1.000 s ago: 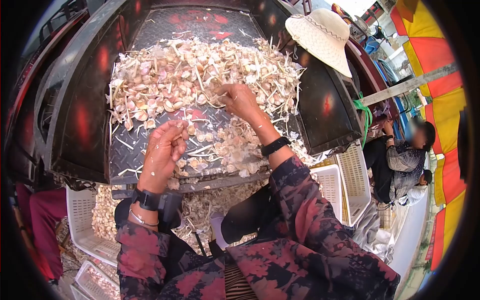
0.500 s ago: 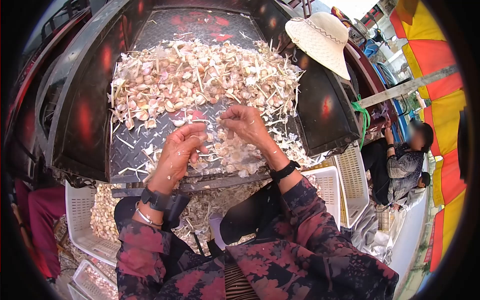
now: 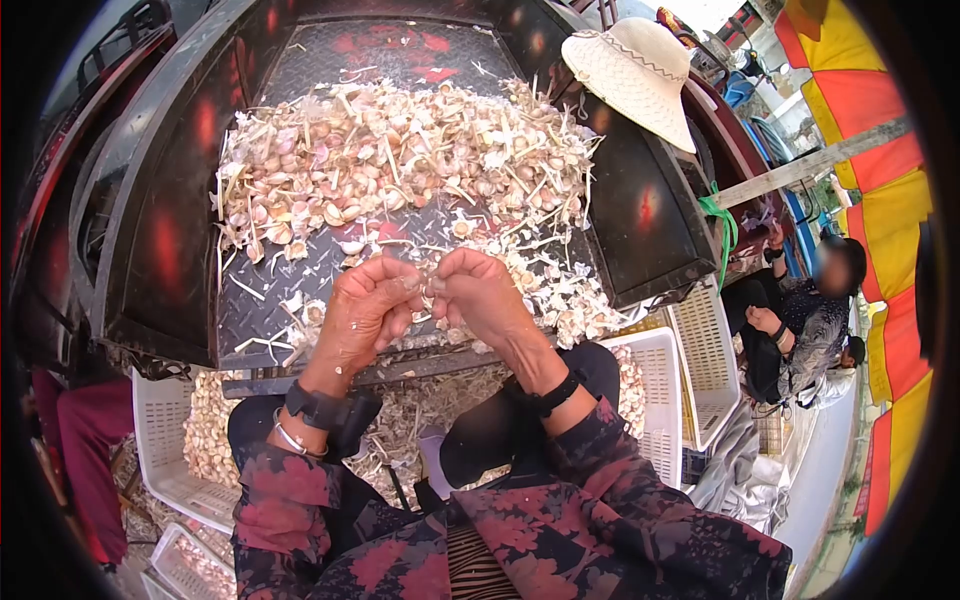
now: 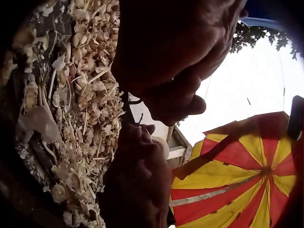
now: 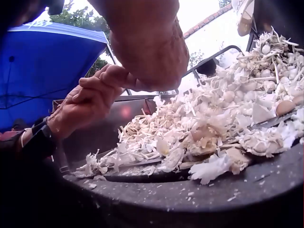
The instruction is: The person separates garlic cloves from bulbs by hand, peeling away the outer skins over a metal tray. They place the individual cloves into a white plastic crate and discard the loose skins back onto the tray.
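Over the near edge of the metal truck bed (image 3: pixel 245 310), my left hand (image 3: pixel 365 308) and right hand (image 3: pixel 488 300) meet fingertip to fingertip. Both pinch a garlic clove between thumbs and forefingers; the fingers mostly hide it. From the right wrist camera, the left hand (image 5: pixel 88 102) meets the right hand (image 5: pixel 149 52) above the peelings. In the left wrist view both hands are dark against the sky. A wide heap of garlic cloves (image 3: pixel 330 170), mixed with dry stalks, lies beyond them. Papery skins (image 3: pixel 565 300) are scattered below and to the right of the hands.
White plastic crates (image 3: pixel 160 440) stand left of my legs, one with cloves in it; more crates (image 3: pixel 655 380) stand at right. A straw hat (image 3: pixel 635 75) hangs on the bed's right side panel. Another person (image 3: pixel 800 320) sits at far right.
The right hand has come back from the heap towards me and now meets the left hand. The left hand has moved a little to the right.
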Demonstrator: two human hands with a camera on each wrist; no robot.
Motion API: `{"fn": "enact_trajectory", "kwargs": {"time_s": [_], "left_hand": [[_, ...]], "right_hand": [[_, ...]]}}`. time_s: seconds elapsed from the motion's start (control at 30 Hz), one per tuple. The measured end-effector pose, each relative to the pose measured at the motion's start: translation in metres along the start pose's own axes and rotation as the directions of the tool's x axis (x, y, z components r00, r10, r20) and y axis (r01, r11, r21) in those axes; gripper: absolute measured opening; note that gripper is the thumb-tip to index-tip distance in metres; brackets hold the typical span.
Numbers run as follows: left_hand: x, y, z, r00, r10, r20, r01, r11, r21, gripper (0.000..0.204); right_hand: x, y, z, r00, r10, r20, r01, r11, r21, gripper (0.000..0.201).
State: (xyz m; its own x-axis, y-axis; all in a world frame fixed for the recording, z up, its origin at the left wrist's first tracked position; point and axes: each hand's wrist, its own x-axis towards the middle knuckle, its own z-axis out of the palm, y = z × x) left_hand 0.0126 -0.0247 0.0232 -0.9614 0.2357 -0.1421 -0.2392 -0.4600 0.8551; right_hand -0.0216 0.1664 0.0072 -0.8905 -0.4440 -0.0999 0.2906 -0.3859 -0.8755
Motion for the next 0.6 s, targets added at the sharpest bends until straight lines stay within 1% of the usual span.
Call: {"fn": "enact_trajectory", "kwargs": {"time_s": [0.03, 0.07, 0.1, 0.13, 0.17, 0.2, 0.23, 0.27, 0.3, 0.33, 0.4, 0.47, 0.5, 0.53, 0.6], "left_hand": [[0.0, 0.004, -0.003, 1.0, -0.001, -0.001, 0.001, 1.0, 0.001, 0.015], [0.001, 0.01, -0.007, 1.0, 0.015, -0.02, -0.017, 0.995, -0.095, 0.016], [0.001, 0.013, -0.01, 0.999, 0.029, -0.043, -0.037, 0.981, -0.19, 0.017], [0.002, 0.014, -0.012, 0.998, 0.029, -0.048, -0.038, 0.981, -0.192, 0.017], [0.002, 0.014, -0.013, 0.998, 0.04, -0.04, -0.048, 0.974, -0.221, 0.017], [0.002, 0.014, -0.015, 0.998, 0.052, -0.03, -0.058, 0.967, -0.25, 0.017], [0.002, 0.015, -0.015, 0.998, 0.054, -0.033, -0.06, 0.967, -0.249, 0.017], [0.002, 0.015, -0.015, 0.998, 0.042, -0.036, -0.049, 0.965, -0.259, 0.017], [0.002, 0.015, -0.015, 0.999, 0.027, -0.037, -0.036, 0.962, -0.27, 0.017], [0.002, 0.014, -0.014, 0.999, 0.01, -0.035, -0.019, 0.96, -0.28, 0.017], [0.006, 0.01, -0.019, 0.999, 0.007, -0.035, -0.016, 0.961, -0.275, 0.017], [0.009, 0.007, -0.021, 0.976, -0.102, -0.193, 0.033, 0.942, -0.334, 0.017], [0.01, 0.003, -0.029, 0.987, -0.079, -0.141, 0.03, 0.946, -0.322, 0.017], [0.011, 0.003, -0.032, 0.987, -0.079, -0.14, 0.03, 0.946, -0.322, 0.017], [0.011, 0.003, -0.037, 0.972, -0.092, -0.214, 0.028, 0.958, -0.284, 0.016]], "right_hand": [[-0.002, -0.002, 0.003, 0.999, 0.049, -0.005, -0.05, 0.988, -0.144, 0.009], [-0.004, -0.006, 0.006, 0.995, 0.098, -0.016, -0.098, 0.953, -0.285, 0.008], [-0.004, -0.014, 0.007, 0.984, 0.177, -0.01, -0.16, 0.862, -0.481, 0.014], [0.0, -0.018, 0.007, 0.983, 0.182, -0.007, -0.163, 0.861, -0.481, 0.014], [0.006, -0.023, 0.005, 0.987, 0.124, 0.1, -0.01, 0.672, -0.741, 0.018], [0.014, -0.027, 0.004, 0.971, 0.099, 0.219, 0.162, 0.404, -0.9, 0.022], [0.026, -0.031, 0.001, 0.986, 0.038, 0.165, 0.126, 0.485, -0.866, 0.027], [0.043, -0.031, -0.005, 0.993, -0.08, 0.088, 0.117, 0.508, -0.854, 0.023], [0.07, -0.022, -0.024, 0.951, -0.29, 0.106, 0.208, 0.347, -0.914, 0.021], [0.09, -0.02, -0.033, 0.933, -0.35, 0.087, 0.218, 0.355, -0.909, 0.021], [0.124, -0.013, -0.046, 0.901, -0.405, 0.156, 0.249, 0.186, -0.95, 0.021], [0.143, 0.005, -0.052, 0.894, -0.396, 0.209, 0.247, 0.045, -0.968, 0.016], [0.153, 0.02, -0.058, 0.883, -0.374, 0.284, 0.257, -0.119, -0.959, 0.017], [0.151, 0.02, -0.057, 0.883, -0.375, 0.284, 0.257, -0.12, -0.959, 0.017], [0.144, 0.024, -0.055, 0.885, -0.397, 0.245, 0.258, -0.022, -0.966, 0.018]]}}
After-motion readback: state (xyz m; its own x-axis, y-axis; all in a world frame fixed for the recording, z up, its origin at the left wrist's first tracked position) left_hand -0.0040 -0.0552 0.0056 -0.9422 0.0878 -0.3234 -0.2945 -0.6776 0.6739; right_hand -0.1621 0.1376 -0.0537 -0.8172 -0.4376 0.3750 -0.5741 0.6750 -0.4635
